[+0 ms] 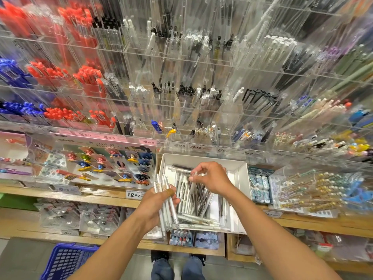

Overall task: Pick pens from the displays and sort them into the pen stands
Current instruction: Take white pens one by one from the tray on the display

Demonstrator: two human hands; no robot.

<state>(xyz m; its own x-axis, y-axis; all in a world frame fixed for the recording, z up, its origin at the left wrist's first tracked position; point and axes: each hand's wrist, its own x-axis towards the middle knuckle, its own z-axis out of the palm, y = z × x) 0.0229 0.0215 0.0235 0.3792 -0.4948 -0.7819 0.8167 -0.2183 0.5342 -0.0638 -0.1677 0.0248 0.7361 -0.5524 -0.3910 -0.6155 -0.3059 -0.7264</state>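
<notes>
Pens fill a white cardboard box [238, 174] that sits on the wooden shelf [302, 223] below a wall of clear pen stands [181, 93]; the loose pens in the box [199, 203] are clear and white, too many and too overlapped to count. Two hands are at work over it. The left hand [157, 201] has its fingers curled round a bundle of clear pens [165, 199], about four or five as far as the blur allows, held upright at the box's left edge with their ends sticking out above and below the fist. The right hand [212, 178] hovers over the middle of the box, its fingers [193, 177] pinched on a single clear pen [194, 179] that hangs down toward the pile. The stands rise in several rows: red pens [84, 75] and blue pens [12, 71] at the left, black, white and clear ones in the centre, pastel ones at the right. One blue basket [66, 259] stands on the floor at lower left, beside the person's two feet.
</notes>
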